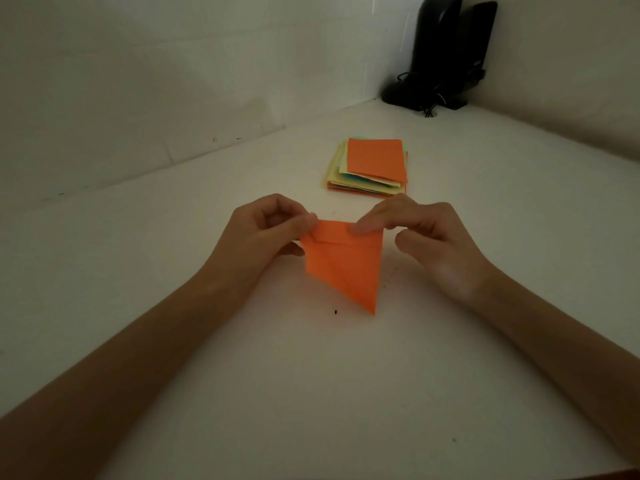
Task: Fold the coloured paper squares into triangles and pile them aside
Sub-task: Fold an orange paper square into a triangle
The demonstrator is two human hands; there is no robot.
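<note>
Reaching in from the near edge over a white worktop (pixel 311 393), two bare forearms meet at a piece of orange paper (pixel 346 268) held between the hands near the middle of the scene. The paper is folded to a rough triangle, its sharp tip pointing near and a narrow flap turned over along its far edge; whether the tip rests on the worktop cannot be told. A tiny dark speck (pixel 336 311) lies just left of that tip. The left hand (pixel 270 237) has its fingers (pixel 304 221) curled, and they pinch the paper's far left corner. The right hand (pixel 436 237) has its fingers (pixel 367 228) stretched fairly straight, tips pressing on the flap near the far right corner, with the thumb just beside that corner and apparently off the paper. Farther off, slightly right of centre, sits a loose stack of coloured paper squares (pixel 349 174), an orange sheet on top and yellow, green and blue edges showing beneath. In the far right corner, where the two pale walls meet, stand two black speakers (pixel 446 53) with thin cables (pixel 433 105) at their feet.
</note>
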